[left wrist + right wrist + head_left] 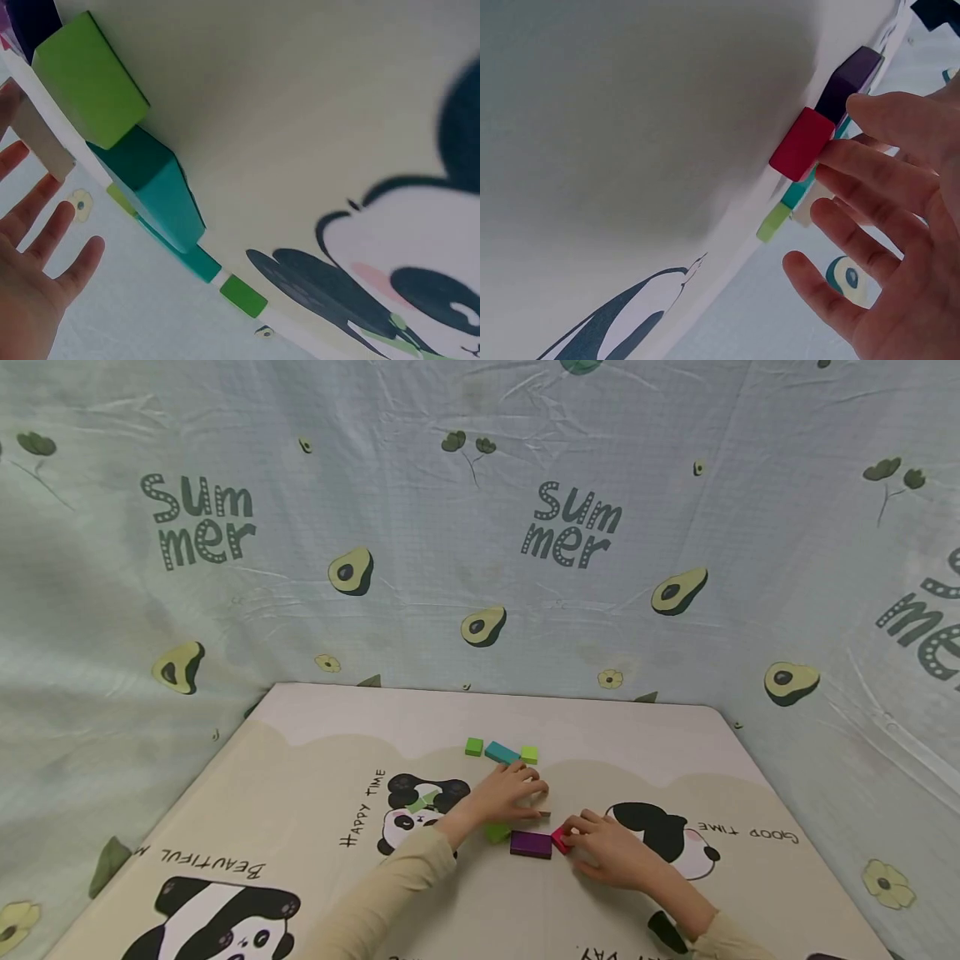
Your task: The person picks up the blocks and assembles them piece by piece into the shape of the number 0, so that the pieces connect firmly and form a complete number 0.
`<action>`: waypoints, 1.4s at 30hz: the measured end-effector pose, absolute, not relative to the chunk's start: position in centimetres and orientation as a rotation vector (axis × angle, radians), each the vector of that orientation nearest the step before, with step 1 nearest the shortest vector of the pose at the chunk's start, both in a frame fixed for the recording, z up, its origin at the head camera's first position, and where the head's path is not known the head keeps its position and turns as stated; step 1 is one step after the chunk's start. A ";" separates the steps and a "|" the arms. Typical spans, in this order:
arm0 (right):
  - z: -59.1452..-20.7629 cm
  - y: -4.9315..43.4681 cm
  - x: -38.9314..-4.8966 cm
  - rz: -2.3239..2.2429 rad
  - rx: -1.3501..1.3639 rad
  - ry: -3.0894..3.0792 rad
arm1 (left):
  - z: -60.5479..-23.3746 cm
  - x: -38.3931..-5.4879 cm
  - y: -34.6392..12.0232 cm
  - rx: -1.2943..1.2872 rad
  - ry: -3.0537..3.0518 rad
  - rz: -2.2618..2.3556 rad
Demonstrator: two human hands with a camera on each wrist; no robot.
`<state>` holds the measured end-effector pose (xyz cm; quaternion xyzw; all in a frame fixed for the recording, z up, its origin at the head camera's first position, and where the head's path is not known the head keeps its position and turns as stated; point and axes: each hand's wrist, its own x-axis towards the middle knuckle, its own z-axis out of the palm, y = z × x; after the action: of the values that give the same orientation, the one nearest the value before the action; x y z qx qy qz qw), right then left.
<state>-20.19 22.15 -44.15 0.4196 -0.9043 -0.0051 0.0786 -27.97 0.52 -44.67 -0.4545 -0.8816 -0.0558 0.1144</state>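
Note:
My left hand [504, 795] is over the middle of the table. In the left wrist view its fingers pinch a beige block [43, 140] by its ends. Below it lie a green block [497, 832] and a teal block [161, 191]; the head view hides the teal one behind the left arm. Beside the green block is a purple block [531, 845], with a red block [560, 840] at its right end. My right hand [611, 850] touches the red block with a fingertip. Its fingers are spread, and the thumb stands apart from the red block.
Farther back stand a green cube [474, 747], a teal block [502, 752] and a lime cube [529, 755], loosely in a row. The table [360, 718] bears panda prints and lettering. A patterned curtain [420, 527] rises behind its far edge.

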 end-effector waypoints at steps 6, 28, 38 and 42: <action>-44.1 22.5 -20.1 0.023 1.244 -2.762 | -44.9 -28.0 1.8 -1.328 -2.586 -0.093; -43.7 22.9 -20.1 0.081 1.250 -2.812 | -45.4 -28.0 4.5 -1.289 -2.686 0.032; -43.5 22.9 -19.9 0.120 1.235 -2.838 | -45.1 -27.6 4.4 -1.287 -2.674 0.074; -43.5 22.9 -19.9 0.110 1.233 -2.835 | -45.1 -27.6 4.5 -1.281 -2.652 0.091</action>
<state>-19.92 22.88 -43.54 0.3985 -0.9162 0.0356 0.0241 -27.57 4.46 -45.11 -0.4328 -0.8957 0.0306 0.0972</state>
